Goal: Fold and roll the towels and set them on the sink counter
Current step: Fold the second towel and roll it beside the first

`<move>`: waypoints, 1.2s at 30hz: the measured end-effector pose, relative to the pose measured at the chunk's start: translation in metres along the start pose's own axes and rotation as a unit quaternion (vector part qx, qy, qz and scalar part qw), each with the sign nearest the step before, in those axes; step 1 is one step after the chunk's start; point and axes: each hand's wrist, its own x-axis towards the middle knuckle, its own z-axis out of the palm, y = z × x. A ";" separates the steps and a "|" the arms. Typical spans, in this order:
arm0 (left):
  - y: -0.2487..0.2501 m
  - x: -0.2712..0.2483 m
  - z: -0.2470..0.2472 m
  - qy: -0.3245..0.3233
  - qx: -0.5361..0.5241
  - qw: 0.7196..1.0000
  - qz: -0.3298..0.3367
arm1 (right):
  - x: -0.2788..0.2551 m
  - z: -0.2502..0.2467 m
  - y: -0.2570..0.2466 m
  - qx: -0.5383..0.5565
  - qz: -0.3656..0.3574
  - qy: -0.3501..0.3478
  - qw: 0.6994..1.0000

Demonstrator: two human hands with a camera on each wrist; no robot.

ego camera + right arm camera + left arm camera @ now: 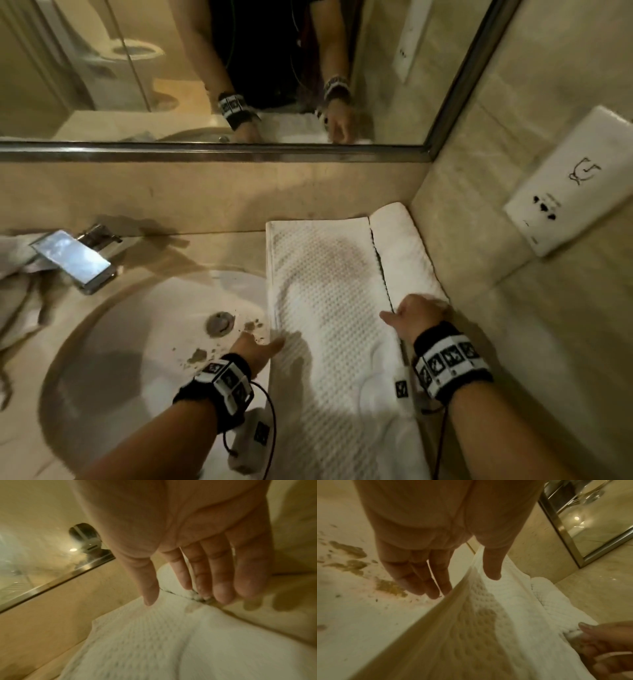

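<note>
1. Lying lengthwise along the right end of the sink counter (219,246), folded waffle towel (325,308) runs from the near edge to the back wall; its left edge overhangs the basin (137,342).
2. Left hand (255,347) at the towel's near-left edge: thumb on top, fingers (423,582) down beside the hanging edge, fairly straight. Left wrist view shows no closed pinch, hand looks relaxed.
3. Right hand (416,313) at the towel's right edge, fingers extended over the seam where it meets the rolled towel (400,250). Right wrist view shows fingertips (221,592) touching the roll's end, not curled round it.
4. Rolled towel sits tight against the right wall, far-right corner of the counter, touching the flat towel.
5. Head view only: faucet (78,260) at back-left of the basin, drain (221,322), crumpled cloth (17,294) at the left edge, wall socket (575,181), mirror (239,68) reflecting both hands.
6. Left wrist view only: brown specks (351,555) on the basin, clearer than from the head.
</note>
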 end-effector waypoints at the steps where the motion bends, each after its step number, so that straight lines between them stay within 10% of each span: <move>1: -0.008 0.005 0.005 -0.009 -0.006 1.000 -0.008 | -0.005 0.011 0.002 -0.001 0.004 -0.008 1.000; 11: -0.009 -0.013 0.013 -0.024 0.012 0.995 0.098 | -0.018 0.053 0.027 0.119 0.061 -0.025 0.991; 22: 0.066 -0.034 -0.021 0.018 -0.191 0.933 0.304 | -0.021 -0.030 -0.005 0.079 -0.066 0.198 0.975; 29: 0.108 0.009 -0.024 0.105 -0.198 0.940 0.256 | 0.047 -0.047 -0.039 -0.050 -0.115 0.219 0.968; 36: 0.123 0.056 -0.020 0.208 0.116 0.959 0.153 | 0.093 -0.022 -0.055 -0.209 -0.097 0.168 0.958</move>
